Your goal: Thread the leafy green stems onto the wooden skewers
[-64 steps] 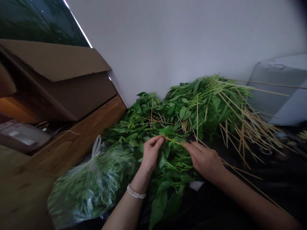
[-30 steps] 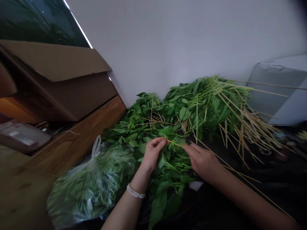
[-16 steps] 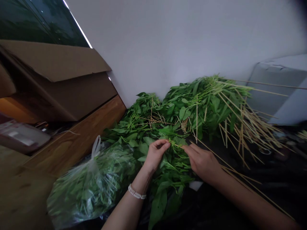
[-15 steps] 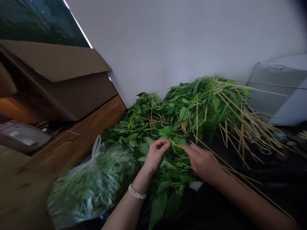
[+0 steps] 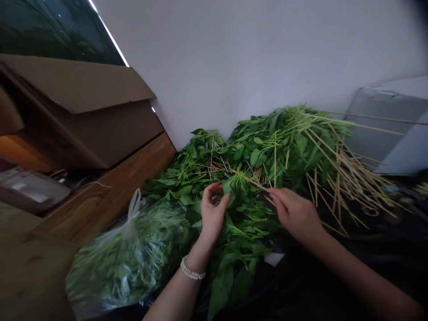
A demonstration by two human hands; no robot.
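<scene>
My right hand [image 5: 294, 211] is closed on a thin wooden stick [image 5: 259, 183], which points up and left. Green leafy stems [image 5: 238, 180] hang at the stick's far part. Just left of them my left hand [image 5: 214, 209] has its fingers curled but apart, with nothing seen between them. Below both hands lies a pile of leafy cut stems [image 5: 256, 223]. Behind, a larger heap of leaves [image 5: 277, 138] leans against the wall, with many loose sticks [image 5: 351, 178] spread at its right.
A clear plastic bag [image 5: 133, 254] full of leaves is at lower left. Behind it are a wooden board [image 5: 133, 178] and an open cardboard box [image 5: 110, 129]. A white box [image 5: 391, 120] stands at the right. Black sheeting [image 5: 301, 285] covers the near surface.
My left hand has let go of the stick and opened. My right hand has moved up and right with the stick, and the stems on it now sit higher.
</scene>
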